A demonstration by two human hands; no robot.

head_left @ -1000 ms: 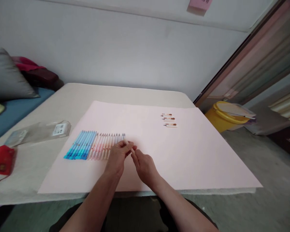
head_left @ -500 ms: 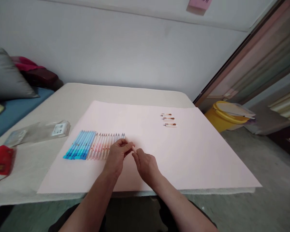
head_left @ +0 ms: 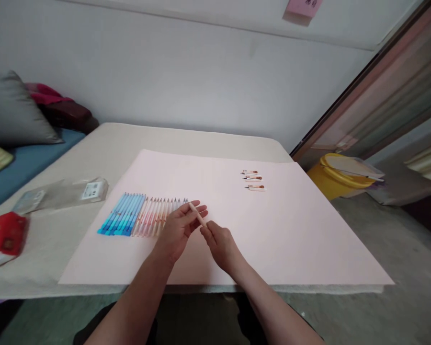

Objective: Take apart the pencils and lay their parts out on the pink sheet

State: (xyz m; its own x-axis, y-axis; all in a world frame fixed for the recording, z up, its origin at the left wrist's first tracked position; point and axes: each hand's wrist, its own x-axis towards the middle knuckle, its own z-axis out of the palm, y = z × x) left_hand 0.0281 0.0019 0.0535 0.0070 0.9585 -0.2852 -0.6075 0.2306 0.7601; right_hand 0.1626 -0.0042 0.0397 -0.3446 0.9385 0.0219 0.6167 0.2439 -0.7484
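Note:
A pale pink pen [head_left: 197, 214] is gripped at its near end by my right hand [head_left: 221, 244], fingers closed round it. My left hand [head_left: 177, 227] is opened under the pen's far end, fingers stretched out and palm partly up. Whether the pen touches those fingers I cannot tell. Beside my left hand lies a row of pens: several blue pens [head_left: 122, 214] at the left, then several pale pink and orange pens [head_left: 153, 215]. Part of this row is hidden behind my left hand.
Pink paper [head_left: 290, 239] covers much of the table. Three short printed pieces with pens or refills [head_left: 254, 187] lie toward the back right. At the left are a clear plastic bag [head_left: 68, 194] and a red packet [head_left: 5, 235]. A yellow bucket [head_left: 323, 179] stands right of the table.
The fingers of my left hand have loosened from a pinch at the pen's tip and spread out. More of the pen now shows between my hands. The view has shifted slightly.

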